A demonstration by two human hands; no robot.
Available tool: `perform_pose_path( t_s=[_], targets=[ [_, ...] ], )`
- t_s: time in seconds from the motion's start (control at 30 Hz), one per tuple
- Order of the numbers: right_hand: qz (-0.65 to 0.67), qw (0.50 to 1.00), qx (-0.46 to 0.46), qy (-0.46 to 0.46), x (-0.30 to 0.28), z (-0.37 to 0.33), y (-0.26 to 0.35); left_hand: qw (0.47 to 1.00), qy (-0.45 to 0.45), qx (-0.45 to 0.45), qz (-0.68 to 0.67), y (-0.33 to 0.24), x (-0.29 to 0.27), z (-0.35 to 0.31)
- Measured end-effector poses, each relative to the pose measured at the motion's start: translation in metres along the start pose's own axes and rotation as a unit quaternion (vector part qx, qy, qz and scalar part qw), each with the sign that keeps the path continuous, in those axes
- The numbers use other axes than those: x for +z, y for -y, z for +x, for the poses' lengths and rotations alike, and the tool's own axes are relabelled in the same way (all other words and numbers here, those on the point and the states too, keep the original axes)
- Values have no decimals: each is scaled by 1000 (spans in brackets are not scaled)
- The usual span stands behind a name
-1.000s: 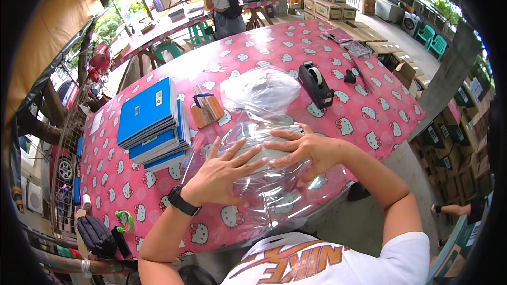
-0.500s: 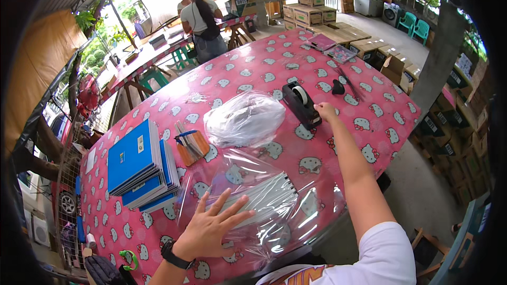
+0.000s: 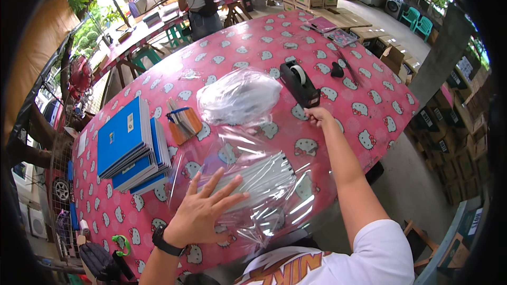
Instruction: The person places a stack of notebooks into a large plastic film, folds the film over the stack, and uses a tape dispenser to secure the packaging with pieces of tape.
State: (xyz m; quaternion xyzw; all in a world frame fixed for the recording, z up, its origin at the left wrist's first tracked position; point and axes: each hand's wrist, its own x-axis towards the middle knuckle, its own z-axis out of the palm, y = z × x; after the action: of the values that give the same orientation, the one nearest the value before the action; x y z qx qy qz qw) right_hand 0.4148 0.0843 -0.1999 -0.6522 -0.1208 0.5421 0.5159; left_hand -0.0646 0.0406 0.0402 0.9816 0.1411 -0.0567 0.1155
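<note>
My left hand, fingers spread, lies flat on a sheet of clear plastic. Beneath the plastic is a spiral-bound notebook with a pale surface and dark coil. My right hand is pinched closed just off the near end of a black tape dispenser; whatever is between its fingertips is too small to make out. A white roll sits in the dispenser. Behind the notebook rests a bundle of clear plastic.
Blue spiral notebooks are stacked at left, beside a wooden pen holder. A black object and pink packs lie far right. Cardboard boxes stand beyond the right edge. Two people are at another table.
My right hand has moved from the dispenser's near end slightly toward me. My left hand stays spread on the plastic. The whole view has shifted a little.
</note>
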Motion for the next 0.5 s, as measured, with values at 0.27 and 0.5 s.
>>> perform_pose_path(
  t_s=[0.27, 0.5],
  targets=[
    [-290, 880, -183, 330, 182, -289, 78, 999, -41, -9, -6, 6, 9, -15],
    [-517, 778, -282, 218, 222, -305, 42, 995, -97, 4, -10, 7, 16, -13]
  ],
)
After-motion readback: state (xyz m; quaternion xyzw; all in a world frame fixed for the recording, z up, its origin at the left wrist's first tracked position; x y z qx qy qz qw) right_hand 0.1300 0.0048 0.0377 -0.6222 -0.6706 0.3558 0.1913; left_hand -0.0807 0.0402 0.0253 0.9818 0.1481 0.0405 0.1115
